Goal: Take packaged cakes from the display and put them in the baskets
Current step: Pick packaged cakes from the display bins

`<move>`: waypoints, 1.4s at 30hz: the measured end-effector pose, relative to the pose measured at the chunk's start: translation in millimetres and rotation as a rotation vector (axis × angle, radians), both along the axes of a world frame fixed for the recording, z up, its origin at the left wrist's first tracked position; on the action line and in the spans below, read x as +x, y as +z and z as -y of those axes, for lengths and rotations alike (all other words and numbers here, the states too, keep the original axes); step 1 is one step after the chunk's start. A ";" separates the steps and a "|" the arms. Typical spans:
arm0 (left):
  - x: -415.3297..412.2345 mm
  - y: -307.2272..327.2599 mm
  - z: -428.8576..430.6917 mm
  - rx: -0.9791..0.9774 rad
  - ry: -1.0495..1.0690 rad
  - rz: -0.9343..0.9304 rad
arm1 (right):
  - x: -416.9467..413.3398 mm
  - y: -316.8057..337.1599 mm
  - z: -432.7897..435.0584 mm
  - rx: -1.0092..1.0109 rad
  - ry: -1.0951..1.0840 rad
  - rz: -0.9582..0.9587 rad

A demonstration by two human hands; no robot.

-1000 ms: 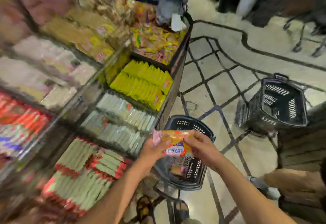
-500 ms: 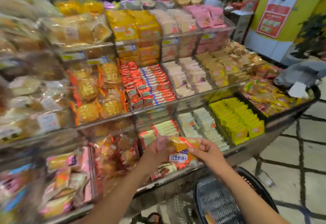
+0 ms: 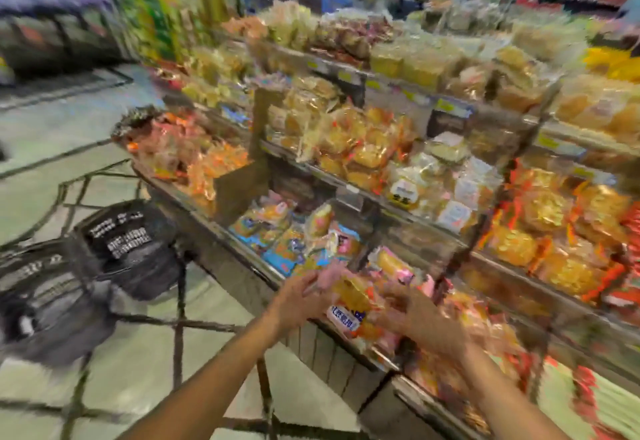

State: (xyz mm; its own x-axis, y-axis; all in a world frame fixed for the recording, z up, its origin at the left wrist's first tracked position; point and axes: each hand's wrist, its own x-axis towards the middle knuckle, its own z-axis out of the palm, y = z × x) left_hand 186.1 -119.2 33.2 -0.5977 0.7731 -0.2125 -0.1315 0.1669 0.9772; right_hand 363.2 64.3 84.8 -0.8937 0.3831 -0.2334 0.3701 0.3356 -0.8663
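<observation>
Two dark plastic shopping baskets (image 3: 114, 249) stood on the tiled floor (image 3: 69, 135) well to the left of the hands and lower than them, beside the end of the tiered display (image 3: 242, 277); whether anything lay inside them could not be made out through the motion blur. The left hand (image 3: 298, 297) gripped the left end of a packaged cake (image 3: 349, 304), fingers closed on the pink edge of its wrapper. The packet, orange and pink with a white label, hung between the two hands in front of the display's lowest shelf, just below a bin of similar wrapped cakes (image 3: 304, 232). The right hand (image 3: 420, 318) was at the packet's right end, fingers curled, though the blur left it unclear how firmly it held on. Beyond and to the right of the hands, the upper shelves carried heaps of clear-wrapped buns and pastries (image 3: 363, 142).

The packet looked light and soft, its film wrapper likely slick and crinkly, and the cake inside easily crushed. Holding it by the sealed ends or cradling it flat from beneath seemed the safer grip, rather than squeezing the middle.
</observation>
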 end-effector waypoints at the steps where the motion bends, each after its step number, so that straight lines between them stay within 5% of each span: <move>1: -24.3 -0.1 21.0 -0.003 0.039 -0.005 | -34.4 -1.2 12.5 0.032 0.069 0.002; 13: -242.8 10.8 222.5 -0.155 0.377 -0.198 | -355.7 -32.1 174.2 0.027 0.448 0.029; 24: -413.0 -52.6 335.5 -0.253 0.739 -0.144 | -592.3 -84.1 255.0 -0.097 0.553 0.058; 42: -708.2 -162.3 471.4 -0.804 0.524 -0.340 | -966.1 -183.1 382.7 -0.043 0.546 0.310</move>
